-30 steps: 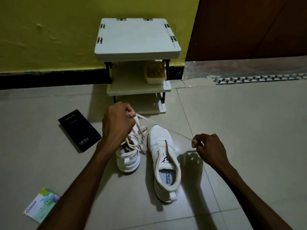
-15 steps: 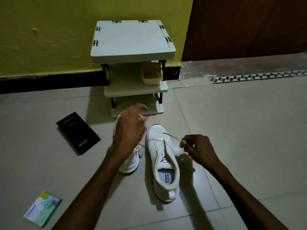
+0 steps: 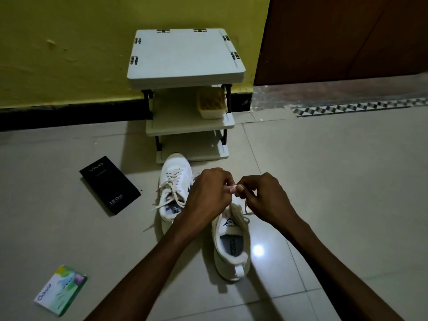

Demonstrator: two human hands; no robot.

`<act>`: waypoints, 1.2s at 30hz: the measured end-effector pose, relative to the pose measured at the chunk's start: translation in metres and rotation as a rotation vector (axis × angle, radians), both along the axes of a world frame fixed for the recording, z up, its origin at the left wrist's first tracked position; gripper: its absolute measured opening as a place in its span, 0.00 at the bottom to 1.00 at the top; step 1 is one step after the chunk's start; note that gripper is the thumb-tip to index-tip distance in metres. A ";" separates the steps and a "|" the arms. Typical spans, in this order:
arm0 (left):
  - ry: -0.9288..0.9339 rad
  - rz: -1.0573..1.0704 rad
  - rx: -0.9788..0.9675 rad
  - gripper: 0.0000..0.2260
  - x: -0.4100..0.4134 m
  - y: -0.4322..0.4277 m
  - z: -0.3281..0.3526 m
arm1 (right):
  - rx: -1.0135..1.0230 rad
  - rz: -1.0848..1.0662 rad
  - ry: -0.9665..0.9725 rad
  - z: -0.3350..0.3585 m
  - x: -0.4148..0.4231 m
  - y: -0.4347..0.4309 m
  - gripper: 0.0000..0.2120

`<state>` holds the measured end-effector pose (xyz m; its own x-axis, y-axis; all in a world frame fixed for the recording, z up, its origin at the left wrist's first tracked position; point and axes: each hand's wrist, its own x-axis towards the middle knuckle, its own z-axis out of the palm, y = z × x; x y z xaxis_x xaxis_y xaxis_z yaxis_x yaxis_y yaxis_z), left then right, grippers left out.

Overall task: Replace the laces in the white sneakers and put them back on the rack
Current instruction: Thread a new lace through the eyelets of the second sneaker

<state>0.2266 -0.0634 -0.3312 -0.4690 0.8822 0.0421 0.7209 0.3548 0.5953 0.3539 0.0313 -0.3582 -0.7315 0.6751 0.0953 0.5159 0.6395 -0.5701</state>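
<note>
While both sneakers rest on the floor (image 3: 335,181), the left hand (image 3: 209,193) and right hand (image 3: 264,198) meet at centre frame, each pinched shut on the lace (image 3: 232,187) above the unlaced right sneaker (image 3: 231,246). The laced left sneaker (image 3: 174,188) lies just beside it at 9 o'clock. The rack (image 3: 186,56) stands at 12 o'clock. A black box (image 3: 110,184) lies at 9 o'clock, a green packet (image 3: 61,290) at 8 o'clock.

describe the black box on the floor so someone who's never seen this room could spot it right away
Start at the white shoe rack against the yellow wall. On the floor tiles in front of it, left of the laced sneaker, lies a flat black box. It is the only dark item, with pale lettering on top.
</note>
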 end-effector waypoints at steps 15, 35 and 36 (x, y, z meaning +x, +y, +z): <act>0.025 0.383 0.422 0.04 -0.047 -0.013 0.029 | -0.193 -0.260 -0.206 -0.055 0.021 0.012 0.12; -0.324 0.135 0.178 0.06 -0.024 -0.017 -0.001 | -0.665 -0.167 0.424 0.015 -0.011 -0.020 0.05; -0.324 0.132 0.181 0.06 -0.024 -0.018 0.000 | -0.547 -0.146 0.380 0.014 -0.013 -0.021 0.05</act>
